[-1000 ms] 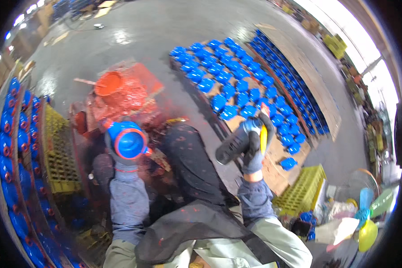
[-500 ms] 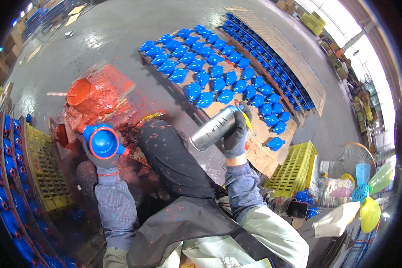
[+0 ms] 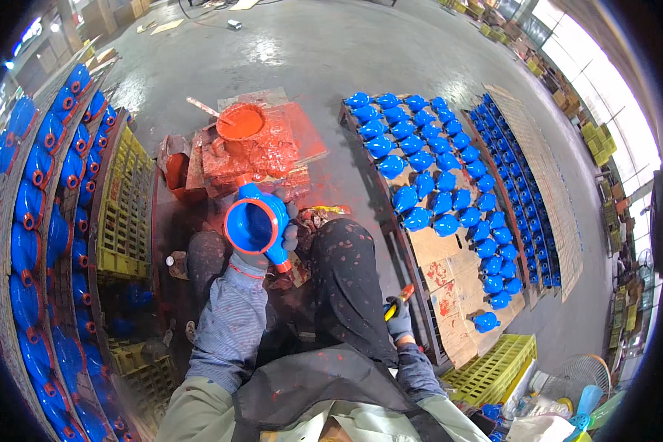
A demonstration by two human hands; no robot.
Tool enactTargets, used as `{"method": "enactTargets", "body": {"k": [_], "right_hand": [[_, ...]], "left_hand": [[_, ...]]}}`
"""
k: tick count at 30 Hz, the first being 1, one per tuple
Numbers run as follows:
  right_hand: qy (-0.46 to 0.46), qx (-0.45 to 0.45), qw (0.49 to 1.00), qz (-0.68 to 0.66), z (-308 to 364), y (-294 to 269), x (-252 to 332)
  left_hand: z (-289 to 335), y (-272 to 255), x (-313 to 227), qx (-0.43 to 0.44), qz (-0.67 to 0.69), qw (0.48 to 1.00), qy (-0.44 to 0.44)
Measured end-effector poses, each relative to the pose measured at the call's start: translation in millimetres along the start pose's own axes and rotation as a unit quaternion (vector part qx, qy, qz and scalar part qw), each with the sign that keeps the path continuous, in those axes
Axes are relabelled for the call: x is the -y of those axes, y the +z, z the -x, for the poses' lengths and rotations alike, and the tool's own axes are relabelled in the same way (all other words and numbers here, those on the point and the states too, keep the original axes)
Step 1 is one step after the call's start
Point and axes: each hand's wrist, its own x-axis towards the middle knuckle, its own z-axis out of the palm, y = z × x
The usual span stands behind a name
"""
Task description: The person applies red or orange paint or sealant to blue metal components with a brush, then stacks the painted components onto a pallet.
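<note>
My gloved left hand (image 3: 290, 234) is closed around a blue pipe-fitting housing (image 3: 250, 225), a round open cup with two side ends. Its rim and both ends are red, and the open mouth faces up toward me. At my right thigh my gloved right hand (image 3: 400, 322) grips a paintbrush (image 3: 390, 311) with a yellow handle and red bristles pointing up and away. Beyond the housing stands a round tub of red paint (image 3: 241, 121) with a stick leaning in it, on a block thickly coated with red paint.
On the right, a low cardboard-covered pallet (image 3: 427, 254) carries rows of blue housings. More housings fill stacked shelves (image 3: 48, 243) on the left, beside a yellow crate (image 3: 118, 202). Another yellow crate (image 3: 493, 368) and a fan (image 3: 578, 376) stand at the lower right.
The silver can in my right hand is out of sight, and that hand has dropped to my thigh with the brush. The whole view has swung left; my left hand still holds the housing.
</note>
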Motion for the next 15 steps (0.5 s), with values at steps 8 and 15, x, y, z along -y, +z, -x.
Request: {"method": "enactTargets", "body": {"k": [8,15], "right_hand": [[0.064,0.109,0.989,0.072,18,-13,-21],[-0.112,-0.225,0.929,-0.272,-98,-80,105]], "left_hand": [[-17,-12,-3,0.070,-0.083,0.985,0.131],[25,1,-16,-0.109,-0.104,0.975,0.165]]}}
